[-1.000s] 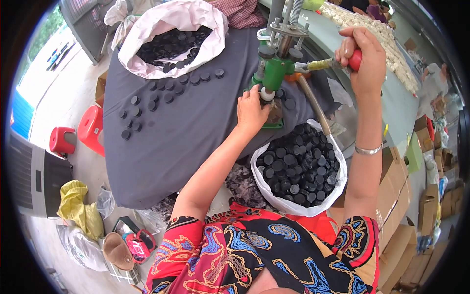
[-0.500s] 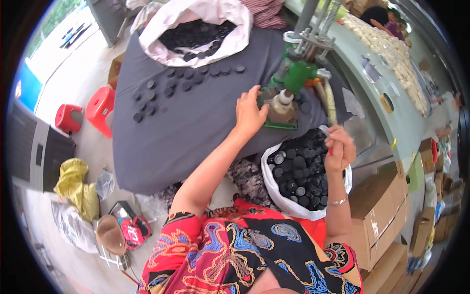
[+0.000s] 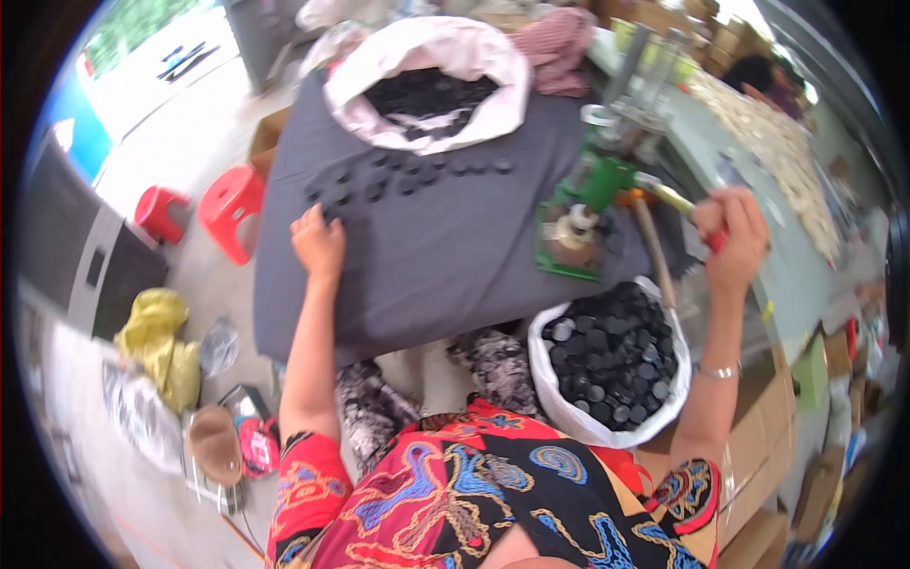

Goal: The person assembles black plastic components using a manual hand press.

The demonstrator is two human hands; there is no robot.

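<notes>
My left hand (image 3: 319,244) reaches across the dark cloth of the worktop (image 3: 455,256) to the near end of a scatter of loose black caps (image 3: 374,192), its fingers stretched forward and low; blur hides whether they pinch one, so I cannot tell. My right hand (image 3: 735,232) is wrapped around the red knob (image 3: 718,237) on the lever of a green press (image 3: 604,187). The caps, small, round and squat, look light and stiff, likely smooth enough to slide on the cloth and hardly fragile; I judge them best taken one at a time by the side wall, between thumb and fingertips. They fan out from twelve to two o'clock of my left hand, the closest just beside its fingertips. From that hand, a white sack (image 3: 427,142) of dark pieces sits at one o'clock, the press at three, and a white bag (image 3: 569,412) of black caps at four.
</notes>
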